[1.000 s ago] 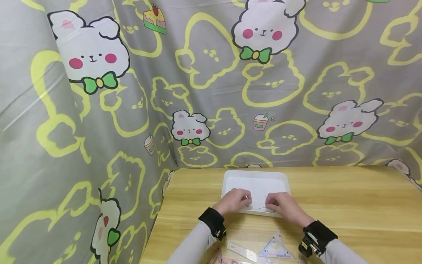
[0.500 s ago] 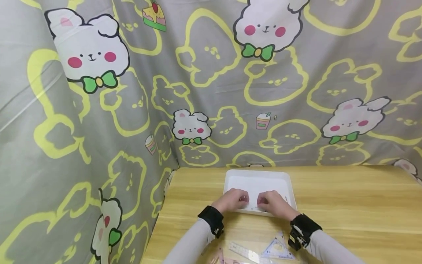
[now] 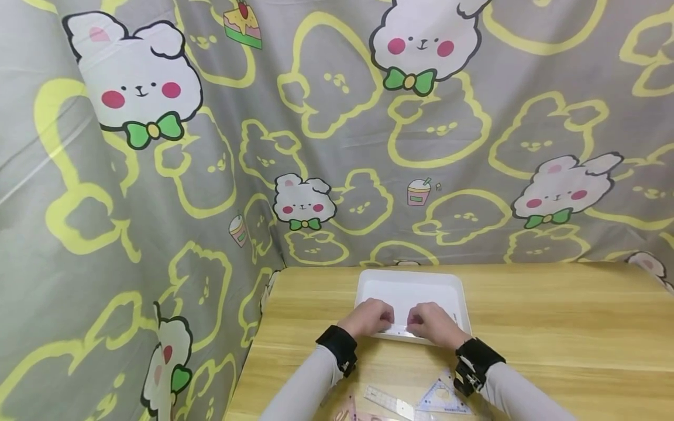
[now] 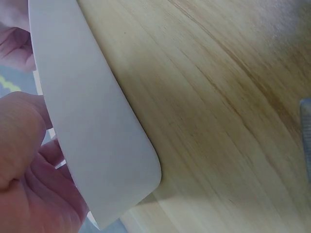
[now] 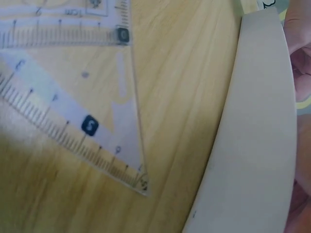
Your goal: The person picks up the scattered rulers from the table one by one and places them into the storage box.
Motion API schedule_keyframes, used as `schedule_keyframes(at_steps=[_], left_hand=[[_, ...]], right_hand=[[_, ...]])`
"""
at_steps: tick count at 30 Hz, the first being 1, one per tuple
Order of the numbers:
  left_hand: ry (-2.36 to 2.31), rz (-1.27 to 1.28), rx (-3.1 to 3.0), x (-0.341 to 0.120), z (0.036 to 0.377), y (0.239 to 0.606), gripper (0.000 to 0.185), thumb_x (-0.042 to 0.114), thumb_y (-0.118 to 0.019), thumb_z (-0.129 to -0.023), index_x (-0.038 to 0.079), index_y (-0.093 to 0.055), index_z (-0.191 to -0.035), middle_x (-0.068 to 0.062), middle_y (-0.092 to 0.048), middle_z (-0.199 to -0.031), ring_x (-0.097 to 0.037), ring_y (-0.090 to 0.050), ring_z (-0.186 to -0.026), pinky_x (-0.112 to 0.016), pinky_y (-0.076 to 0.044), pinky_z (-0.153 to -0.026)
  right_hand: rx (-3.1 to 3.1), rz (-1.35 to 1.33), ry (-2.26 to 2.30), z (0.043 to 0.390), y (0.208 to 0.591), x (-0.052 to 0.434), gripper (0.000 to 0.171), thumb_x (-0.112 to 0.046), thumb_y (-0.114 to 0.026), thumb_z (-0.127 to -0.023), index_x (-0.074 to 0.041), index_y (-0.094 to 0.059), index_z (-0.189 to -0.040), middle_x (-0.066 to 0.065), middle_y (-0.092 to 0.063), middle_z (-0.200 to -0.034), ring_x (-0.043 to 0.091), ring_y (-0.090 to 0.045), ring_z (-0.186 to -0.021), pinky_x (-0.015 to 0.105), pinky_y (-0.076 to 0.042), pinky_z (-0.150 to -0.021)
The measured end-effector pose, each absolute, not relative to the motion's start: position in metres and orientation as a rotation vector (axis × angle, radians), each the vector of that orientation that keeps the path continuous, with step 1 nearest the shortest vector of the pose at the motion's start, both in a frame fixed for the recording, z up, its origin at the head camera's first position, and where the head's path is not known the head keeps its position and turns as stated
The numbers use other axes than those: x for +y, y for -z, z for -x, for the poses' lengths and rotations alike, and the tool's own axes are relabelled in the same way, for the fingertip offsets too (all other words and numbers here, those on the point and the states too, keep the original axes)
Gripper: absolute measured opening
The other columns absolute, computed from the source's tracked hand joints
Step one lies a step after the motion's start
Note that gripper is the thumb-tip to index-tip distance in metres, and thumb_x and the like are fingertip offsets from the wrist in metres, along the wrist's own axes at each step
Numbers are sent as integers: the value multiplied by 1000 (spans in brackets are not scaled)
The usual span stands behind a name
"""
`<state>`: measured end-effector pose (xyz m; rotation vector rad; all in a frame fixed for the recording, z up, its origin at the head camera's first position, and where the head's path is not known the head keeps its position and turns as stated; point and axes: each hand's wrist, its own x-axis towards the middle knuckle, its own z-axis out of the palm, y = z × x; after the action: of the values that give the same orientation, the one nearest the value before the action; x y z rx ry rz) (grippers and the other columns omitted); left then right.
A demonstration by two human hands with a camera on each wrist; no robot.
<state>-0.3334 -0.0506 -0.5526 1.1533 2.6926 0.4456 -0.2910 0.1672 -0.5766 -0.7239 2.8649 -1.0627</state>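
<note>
Your left grip (image 3: 372,318) and right grip (image 3: 433,325) both pinch clear strip (image 3: 398,331), contact partly hidden. Strip lies between them, long axis left-right along near side of tray (image 3: 411,291), neither grip nearer. Set square (image 3: 449,403), ruler (image 3: 382,399) on desk (image 3: 558,327), your side of tray.

Two bare hands close together, fingers bent.
Both arms reach out in front and lean in toward the middle. The left arm (image 3: 301,383) and the right arm (image 3: 522,393) wear long, pale grey sleeves. A black band goes around the left wrist (image 3: 339,349), and one around the right wrist (image 3: 476,362) too. The left hand (image 3: 372,318) and the right hand (image 3: 433,323) are side by side, with a little gap between. Their backs show, and the fingers curl down and in. Up close, the left thumb (image 4: 22,128) is apart from its bent fingers (image 4: 56,182). Only a bit of the right hand peeks in at its own wrist view's edge.
</note>
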Motion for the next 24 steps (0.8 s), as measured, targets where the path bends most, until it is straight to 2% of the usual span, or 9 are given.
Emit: schedule_keyframes(at_steps=[9,16,20,24], left_hand=[[-476,-1115,2697,-55,334,556,13,6,-77,-93,13,-72,-84,9,-60,-76,-6,-53,-76,-18,-45,-74],[-489,-1065,2750,-56,328,553,2,13,-73,-98,12,-74,-97,4,-68,-89,-10,-58,-83,-22,-50,-79],[-554,-1052,2805,-55,314,544,10,17,-72,-100,10,-75,-107,0,-72,-98,-10,-64,-91,-24,-53,-86],[-706,-1039,2855,-53,295,539,15,16,-71,-100,9,-73,-113,0,-71,-100,-9,-66,-93,-21,-53,-84]], right_hand=[[2858,669,1059,290,576,170,9,-7,-77,-92,-13,-76,-84,-8,-70,-79,6,-60,-73,29,-52,-69],[2947,673,1082,278,559,181,8,-17,-74,-98,-10,-77,-94,-8,-72,-85,7,-64,-78,30,-54,-72],[3002,643,1110,266,548,194,6,-17,-74,-98,-12,-77,-96,-9,-72,-87,6,-63,-79,29,-53,-72],[3025,602,1137,248,540,209,7,-16,-74,-98,-11,-77,-100,-9,-72,-91,4,-63,-80,27,-53,-72]])
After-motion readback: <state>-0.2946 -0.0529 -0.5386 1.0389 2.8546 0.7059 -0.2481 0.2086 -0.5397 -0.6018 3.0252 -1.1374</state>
